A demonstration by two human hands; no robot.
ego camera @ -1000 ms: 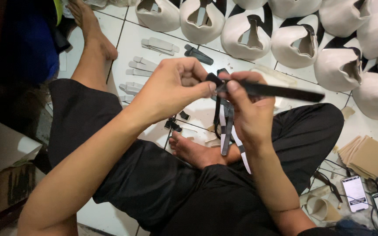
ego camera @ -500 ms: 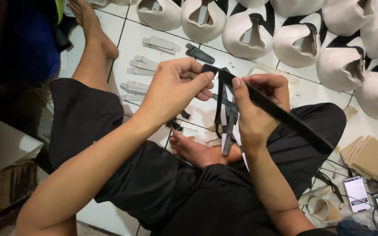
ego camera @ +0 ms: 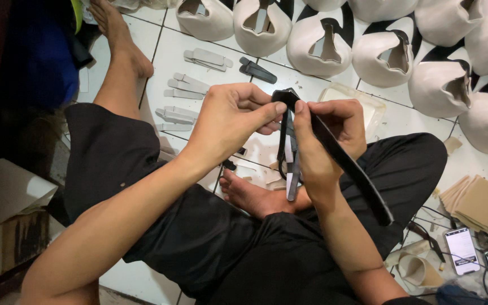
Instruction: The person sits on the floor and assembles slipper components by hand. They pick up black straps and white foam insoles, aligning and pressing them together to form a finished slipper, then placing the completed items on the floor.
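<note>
Both grips pinch black strap [ego camera: 334,152] at its folded top: L hand [ego camera: 230,127], R hand [ego camera: 326,138] touching | strap's long axis runs down-right over my lap | pale shoe uppers [ego camera: 379,53] lie on floor beyond.

White tiled floor [ego camera: 170,51]. A row of white-and-black shoe uppers [ego camera: 323,39] stood along the far edge. Grey cut strap pieces [ego camera: 184,85] lay in small stacks on the tiles at left, one dark piece [ego camera: 257,70] just beyond them. A clear shallow tray [ego camera: 368,104] sat near the uppers. Tan cardboard pieces [ego camera: 478,200] lay at right, two phones [ego camera: 462,250] beside them. A folded white sheet [ego camera: 7,189] lay at far left.
</note>
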